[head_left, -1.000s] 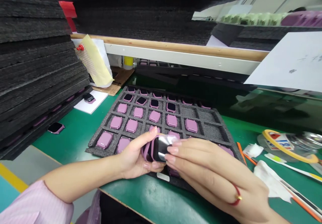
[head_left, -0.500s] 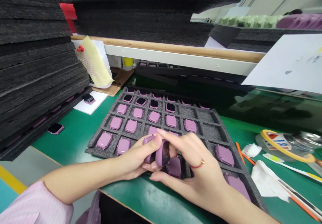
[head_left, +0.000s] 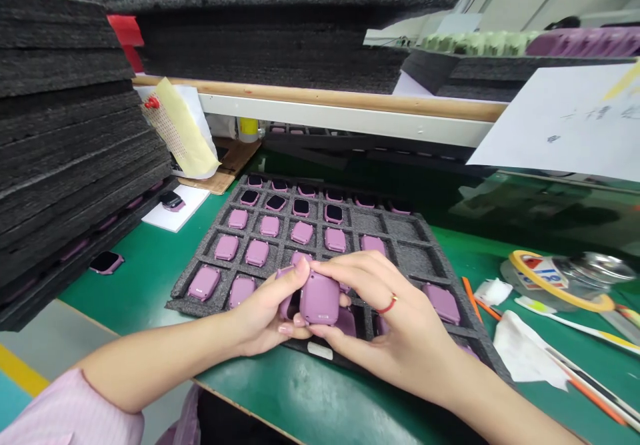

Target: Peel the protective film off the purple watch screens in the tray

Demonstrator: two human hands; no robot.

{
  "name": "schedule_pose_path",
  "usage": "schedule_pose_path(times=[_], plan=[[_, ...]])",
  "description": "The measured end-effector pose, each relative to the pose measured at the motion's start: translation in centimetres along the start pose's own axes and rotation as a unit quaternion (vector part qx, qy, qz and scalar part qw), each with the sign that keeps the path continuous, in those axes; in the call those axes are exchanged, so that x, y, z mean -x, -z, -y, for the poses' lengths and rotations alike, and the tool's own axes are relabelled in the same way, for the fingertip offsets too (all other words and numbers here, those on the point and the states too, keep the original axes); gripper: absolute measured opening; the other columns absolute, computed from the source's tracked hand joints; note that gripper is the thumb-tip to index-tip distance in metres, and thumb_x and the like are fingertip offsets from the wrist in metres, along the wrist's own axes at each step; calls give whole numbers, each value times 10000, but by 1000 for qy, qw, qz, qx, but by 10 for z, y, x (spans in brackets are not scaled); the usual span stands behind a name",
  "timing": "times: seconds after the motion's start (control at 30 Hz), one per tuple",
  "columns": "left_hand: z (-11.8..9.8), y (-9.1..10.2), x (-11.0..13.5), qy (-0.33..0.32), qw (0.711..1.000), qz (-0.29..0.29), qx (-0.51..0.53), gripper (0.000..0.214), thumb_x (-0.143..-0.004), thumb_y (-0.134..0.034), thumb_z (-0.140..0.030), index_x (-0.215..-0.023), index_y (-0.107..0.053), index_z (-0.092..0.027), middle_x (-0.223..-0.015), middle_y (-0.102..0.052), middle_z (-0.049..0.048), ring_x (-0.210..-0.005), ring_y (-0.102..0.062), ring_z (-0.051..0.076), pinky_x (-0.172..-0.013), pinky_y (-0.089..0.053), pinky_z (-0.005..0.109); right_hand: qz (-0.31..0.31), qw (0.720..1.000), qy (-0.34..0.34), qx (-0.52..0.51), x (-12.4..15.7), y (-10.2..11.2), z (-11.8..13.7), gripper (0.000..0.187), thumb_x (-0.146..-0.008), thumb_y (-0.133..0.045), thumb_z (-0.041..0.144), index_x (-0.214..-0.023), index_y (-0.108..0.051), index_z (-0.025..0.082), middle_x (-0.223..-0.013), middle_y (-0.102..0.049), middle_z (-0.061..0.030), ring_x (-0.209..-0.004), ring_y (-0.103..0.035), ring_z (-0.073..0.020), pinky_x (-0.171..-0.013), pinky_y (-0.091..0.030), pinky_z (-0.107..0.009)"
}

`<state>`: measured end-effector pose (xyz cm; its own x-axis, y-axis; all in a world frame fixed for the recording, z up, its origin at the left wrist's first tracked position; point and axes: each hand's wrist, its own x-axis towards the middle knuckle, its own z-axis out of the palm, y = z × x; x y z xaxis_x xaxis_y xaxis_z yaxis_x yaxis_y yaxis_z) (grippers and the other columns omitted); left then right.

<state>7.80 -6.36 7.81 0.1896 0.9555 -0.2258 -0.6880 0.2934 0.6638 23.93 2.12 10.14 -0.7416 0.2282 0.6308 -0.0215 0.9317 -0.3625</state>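
Over the near side of the dark grey foam tray (head_left: 181, 298), both my hands are closed around purple smartwatch cases without straps. My right hand (head_left: 400, 312) pinches one smartwatch case (head_left: 321, 298) by its edges, its plain purple back towards me. My left hand (head_left: 263, 315) holds a second smartwatch case (head_left: 285, 308), partly hidden behind the first; its thumb lies at the first case's upper corner. In the tray's compartments sit more cases, the far rows with black screens (head_left: 333, 214) up, the nearer ones with purple backs (head_left: 257, 253) up. My hands cover several compartments.
Stacked black foam trays (head_left: 75, 132) rise at the left, beside a loose watch (head_left: 107, 262). A white shelf edge (head_left: 350, 117) crosses above the tray. At the right lie a glass jar (head_left: 575, 278), a white cloth (head_left: 525, 352), a toothbrush (head_left: 575, 328) and thin sticks.
The case in my right hand has turned from edge-on to showing its purple back. My left hand still holds the other case. The view has shifted slightly.
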Motion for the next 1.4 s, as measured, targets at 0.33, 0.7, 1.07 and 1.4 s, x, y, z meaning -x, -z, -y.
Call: schedule_pose_path(times=[0.33, 0.7, 1.07, 1.4], plan=[[-4, 1, -1, 7, 993, -114, 28, 324, -762, -793, -368, -954, -663, -142, -976, -769, 125, -411, -450, 20, -407, -275, 160, 59, 938, -272, 208, 9, 84, -86, 372, -785, -711, 444, -1044, -705, 178, -1040, -708, -156, -985, -662, -366, -855, -563, -534], [-3, -3, 0, 1, 997, -66, -46, 428, -834, -717, -524, -958, -731, -115, -797, -693, 62, -430, -351, 5, -463, -243, 176, 101, 937, -301, 142, 25, 88, -113, 278, -802, -701, 356, -1061, -762, 274, -1058, -750, -66, -933, -703, -287, -868, -583, -477], [4, -2, -3, 3, 998, -47, -29, 580, -714, -760, -688, -783, -676, -119, -692, -604, 18, -491, -407, 45, -469, -341, 169, 63, 996, -39, -49, -3, 8, 4, 185, -861, -757, 246, -968, -607, 231, -1167, -671, -100, -1059, -669, -223, -937, -572, -402], [2, 2, -8, -17, 999, 0, 28, 450, -822, -741, -556, -772, -625, -124, -608, -513, -30, -468, -383, 27, -438, -287, 127, -40, 998, -21, -47, -3, -4, -3, 81, -897, -710, 181, -858, -650, 218, -1117, -736, -91, -967, -711, -207, -888, -577, -384]])
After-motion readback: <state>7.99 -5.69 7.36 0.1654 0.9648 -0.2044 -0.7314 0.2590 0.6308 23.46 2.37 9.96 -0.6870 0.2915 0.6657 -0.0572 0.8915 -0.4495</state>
